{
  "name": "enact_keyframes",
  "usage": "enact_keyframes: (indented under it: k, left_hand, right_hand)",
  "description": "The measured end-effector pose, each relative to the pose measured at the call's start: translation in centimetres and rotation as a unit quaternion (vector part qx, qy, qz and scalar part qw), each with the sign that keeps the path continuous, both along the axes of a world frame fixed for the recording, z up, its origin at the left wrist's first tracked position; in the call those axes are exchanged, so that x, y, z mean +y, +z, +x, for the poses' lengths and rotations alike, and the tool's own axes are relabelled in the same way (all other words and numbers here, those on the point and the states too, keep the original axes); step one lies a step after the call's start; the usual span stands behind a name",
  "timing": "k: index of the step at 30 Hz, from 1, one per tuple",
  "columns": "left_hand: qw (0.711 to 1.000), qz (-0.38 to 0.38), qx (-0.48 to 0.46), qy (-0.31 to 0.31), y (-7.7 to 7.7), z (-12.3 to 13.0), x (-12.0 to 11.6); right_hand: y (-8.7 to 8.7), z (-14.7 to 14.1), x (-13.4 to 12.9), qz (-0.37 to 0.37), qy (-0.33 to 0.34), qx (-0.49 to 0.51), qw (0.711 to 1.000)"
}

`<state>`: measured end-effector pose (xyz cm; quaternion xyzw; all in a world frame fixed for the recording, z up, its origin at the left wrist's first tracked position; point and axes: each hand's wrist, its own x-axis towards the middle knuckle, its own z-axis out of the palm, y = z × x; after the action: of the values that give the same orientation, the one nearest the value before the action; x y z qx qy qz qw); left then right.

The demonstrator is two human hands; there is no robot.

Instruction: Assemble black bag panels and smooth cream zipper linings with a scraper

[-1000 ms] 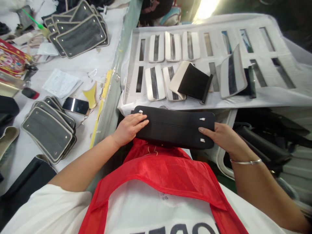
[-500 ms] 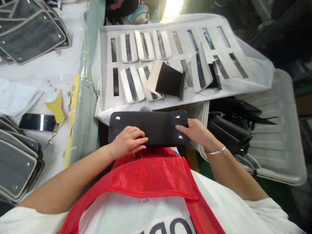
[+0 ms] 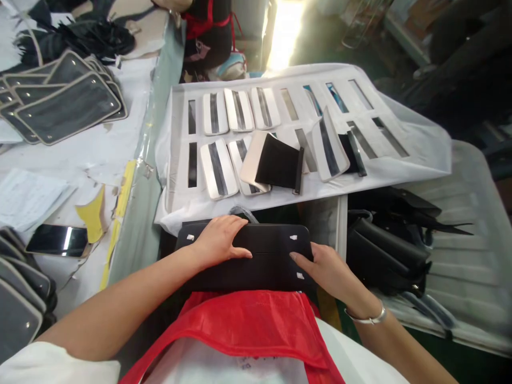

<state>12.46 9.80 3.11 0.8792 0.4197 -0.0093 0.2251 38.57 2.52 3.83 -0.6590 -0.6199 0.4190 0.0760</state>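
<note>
Black panel [image 3: 270, 264] is held on the near side of the white slotted board [image 3: 176, 170], its long axis laid left to right, its face with white tabs [image 3: 293, 237] turned upward. Its right end is gripped by the right hand [image 3: 326, 269], whose fingers are mostly hidden. Its left part is overlaid by the left hand [image 3: 218, 240]; whether it is clasped there cannot be told. Its near left corner is covered by the left forearm [image 3: 160, 282].

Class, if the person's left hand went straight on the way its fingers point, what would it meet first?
Past the black panel, the left hand would likely meet the near edge of the white tray; depth is unclear, so it might brush the curved grey strip first.
</note>
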Motion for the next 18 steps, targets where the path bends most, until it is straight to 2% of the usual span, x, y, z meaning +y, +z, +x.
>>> enact_keyframes:
  k: [6, 10, 18]
  left_hand:
    - [0.998, -0.065, 0.011, -0.024, 0.0, 3.9, 1.2]
    - [0.993, -0.12, 0.019, -0.015, -0.3, 6.2, 2.0]
    - [0.984, -0.174, 0.028, -0.007, 0.3, 6.8, 2.9]
  right_hand:
    - [0.4, -0.1, 0.1, -0.012, 0.005, -0.009, 1.0]
    - [0.7, -0.1, 0.2, -0.01, 0.012, -0.01, 1.0]
    - [0.2, 0.6, 0.0, -0.034, -0.003, 0.063, 0.997]
